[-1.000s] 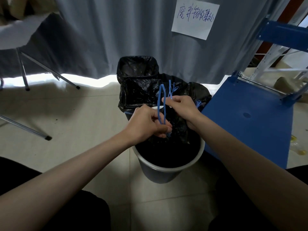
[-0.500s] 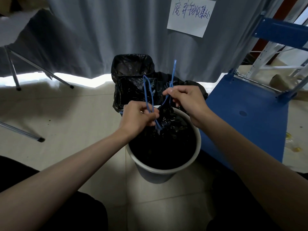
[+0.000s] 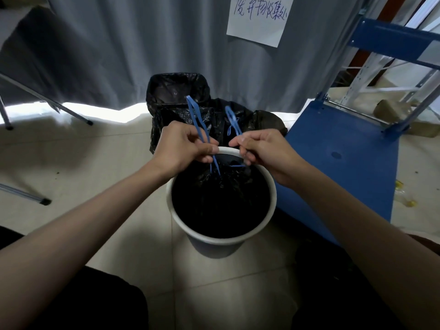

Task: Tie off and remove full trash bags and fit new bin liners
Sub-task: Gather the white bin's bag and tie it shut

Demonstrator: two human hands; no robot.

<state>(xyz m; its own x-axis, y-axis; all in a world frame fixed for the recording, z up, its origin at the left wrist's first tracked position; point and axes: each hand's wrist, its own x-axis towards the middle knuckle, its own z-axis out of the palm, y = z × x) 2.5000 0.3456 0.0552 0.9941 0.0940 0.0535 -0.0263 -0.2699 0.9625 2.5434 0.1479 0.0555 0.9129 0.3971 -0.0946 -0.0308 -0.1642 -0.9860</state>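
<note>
A round white bin (image 3: pixel 221 241) stands on the floor in front of me with a full black trash bag (image 3: pixel 219 201) gathered inside it. Two blue drawstring loops rise from the bag's neck. My left hand (image 3: pixel 183 147) grips the left drawstring (image 3: pixel 195 116) over the bin's far rim. My right hand (image 3: pixel 259 148) pinches the right drawstring (image 3: pixel 232 121) a little to the right. The two hands are apart, with the strings pulled to either side.
Behind the white bin stands a second bin with a black liner (image 3: pixel 177 91), and a tied black bag (image 3: pixel 269 121) lies beside it. A blue metal shelf panel (image 3: pixel 342 163) lies right of the bin. A grey curtain (image 3: pixel 133 44) with a paper note (image 3: pixel 258 19) hangs behind. Metal legs (image 3: pixel 23 195) are at left.
My hands have moved apart sideways, drawing the two blue loops away from each other. The camera view has dropped slightly toward the bin.
</note>
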